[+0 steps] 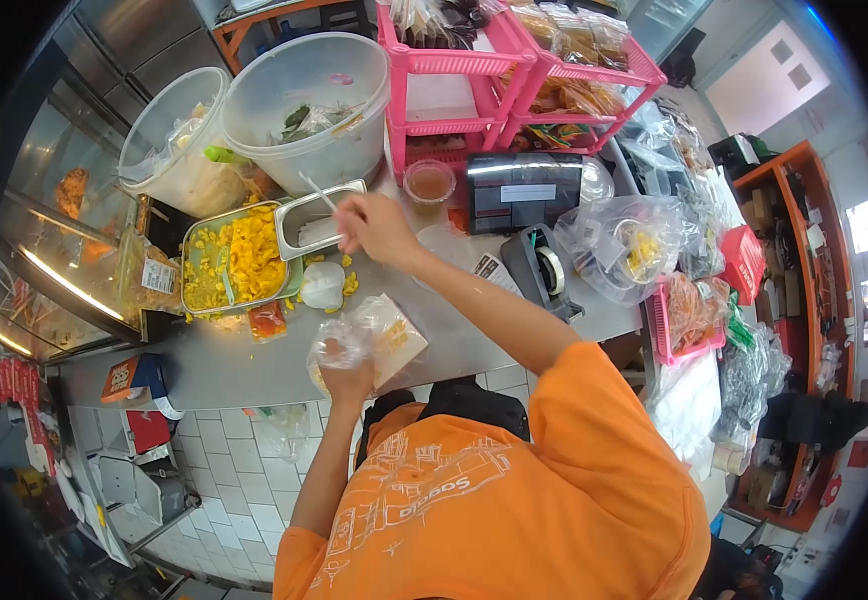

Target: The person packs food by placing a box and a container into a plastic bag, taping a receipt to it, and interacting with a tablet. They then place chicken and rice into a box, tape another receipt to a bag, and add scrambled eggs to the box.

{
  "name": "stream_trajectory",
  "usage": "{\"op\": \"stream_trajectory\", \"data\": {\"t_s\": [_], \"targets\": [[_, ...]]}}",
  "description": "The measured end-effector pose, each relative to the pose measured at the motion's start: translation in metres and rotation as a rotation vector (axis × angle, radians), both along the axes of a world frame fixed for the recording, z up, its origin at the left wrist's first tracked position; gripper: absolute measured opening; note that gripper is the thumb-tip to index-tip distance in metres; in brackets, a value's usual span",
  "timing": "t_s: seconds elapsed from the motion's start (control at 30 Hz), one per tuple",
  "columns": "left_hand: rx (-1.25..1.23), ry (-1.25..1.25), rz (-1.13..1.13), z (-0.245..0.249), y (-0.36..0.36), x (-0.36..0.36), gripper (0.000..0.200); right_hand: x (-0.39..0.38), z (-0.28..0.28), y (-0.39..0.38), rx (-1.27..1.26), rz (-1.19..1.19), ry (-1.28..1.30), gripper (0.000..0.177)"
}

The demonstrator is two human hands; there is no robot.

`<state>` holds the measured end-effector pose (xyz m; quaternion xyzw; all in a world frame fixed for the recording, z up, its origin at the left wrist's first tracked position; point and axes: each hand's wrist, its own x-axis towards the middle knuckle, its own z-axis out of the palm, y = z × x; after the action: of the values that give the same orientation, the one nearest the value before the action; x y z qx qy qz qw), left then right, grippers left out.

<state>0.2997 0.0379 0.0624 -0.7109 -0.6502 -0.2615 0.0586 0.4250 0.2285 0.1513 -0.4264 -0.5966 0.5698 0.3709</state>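
Note:
My right hand (374,228) is over the right edge of a small metal container (312,222), its fingers closed on a thin white handle (316,190) that slants over the container. The handle's lower end is hidden. Nearer my body, my left hand (346,376) holds a crumpled clear plastic bag (337,343), beside a white paper packet (394,342). A metal tray (190,290) of yellow food stands to the left of the container. Below the container lies a knotted white bag (323,286).
Two big plastic tubs (304,150) (144,150) stand at the back left, pink racks (444,128) behind. A lidded cup (429,186), a black machine (522,190), a tape dispenser (539,265) and clear bags (622,245) are on the right. A glass display case (64,215) is at left.

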Motion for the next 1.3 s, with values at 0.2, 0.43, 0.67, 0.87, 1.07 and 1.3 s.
{"op": "stream_trajectory", "data": {"t_s": [0.2,0.43,0.67,0.87,1.07,1.3], "targets": [[-0.411,-0.822,-0.078,0.036,-0.002,-0.006,0.032,0.039,-0.025,-0.100,-0.254,0.001,0.017,0.018],[-0.246,-0.083,-0.398,-0.031,-0.009,-0.022,0.033,-0.012,-0.050,0.007,0.350,-0.221,-0.209,0.011],[-0.643,-0.696,-0.077,0.057,0.000,-0.001,0.033,0.003,-0.023,0.008,0.610,-0.234,-0.329,0.013],[0.052,-0.215,-0.537,0.062,-0.008,-0.011,0.022,0.036,-0.030,-0.108,0.382,0.235,-0.252,0.013],[0.036,-0.183,-0.528,0.047,-0.012,-0.013,0.024,-0.002,-0.038,-0.060,0.273,-0.150,-0.156,0.012],[-0.119,-0.508,-0.451,0.049,-0.009,-0.012,0.025,-0.020,-0.045,0.049,0.898,-0.358,-0.622,0.011]]}}
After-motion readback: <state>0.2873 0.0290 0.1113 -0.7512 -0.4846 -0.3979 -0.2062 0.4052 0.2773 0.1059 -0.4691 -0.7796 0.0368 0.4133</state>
